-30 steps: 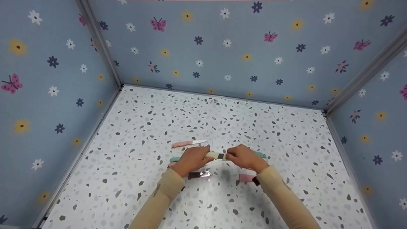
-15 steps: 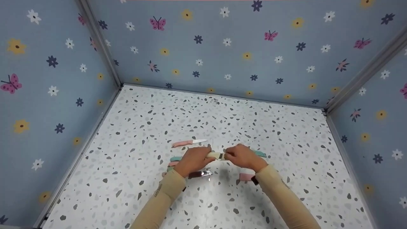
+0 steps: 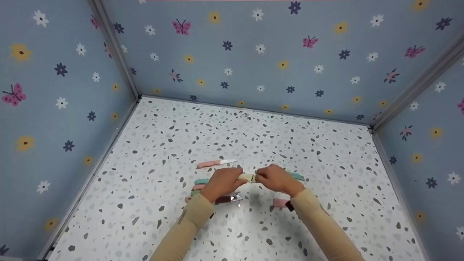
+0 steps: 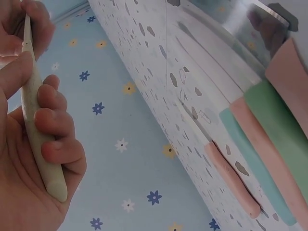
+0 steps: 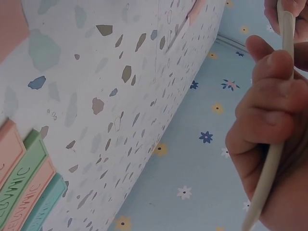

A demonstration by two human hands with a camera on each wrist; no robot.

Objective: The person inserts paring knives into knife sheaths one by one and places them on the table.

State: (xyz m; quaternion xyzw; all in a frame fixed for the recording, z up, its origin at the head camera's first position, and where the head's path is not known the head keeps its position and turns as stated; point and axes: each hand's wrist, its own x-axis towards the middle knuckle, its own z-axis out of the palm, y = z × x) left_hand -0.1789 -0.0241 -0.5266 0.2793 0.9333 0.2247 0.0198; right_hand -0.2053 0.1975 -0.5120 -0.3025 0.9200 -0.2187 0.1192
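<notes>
In the head view my left hand (image 3: pixel 222 183) grips the cream handle of a knife (image 3: pixel 245 177). My right hand (image 3: pixel 277 178) holds a matching cream sheath (image 5: pixel 272 168), its fingers curled round it in the right wrist view. Handle and sheath lie in one line, with a narrow dark strip between them; the blade is otherwise hidden. The left wrist view shows the cream handle (image 4: pixel 36 125) lying across the left palm, fingers wrapped over it. A pink-handled paring knife (image 3: pixel 208 164) lies on the table just beyond the left hand.
Under the left arm lie several knives with teal (image 4: pixel 257 163), pink and green (image 4: pixel 279 130) handles, side by side. Teal (image 3: pixel 297 176) and pink (image 3: pixel 281 202) sheaths lie under the right arm. Blue patterned walls (image 3: pixel 253 54) enclose the speckled table (image 3: pixel 232 134).
The dark gap between the cream handle and the sheath has narrowed as the hands drew slightly together. The knives and sheaths on the table have stayed put.
</notes>
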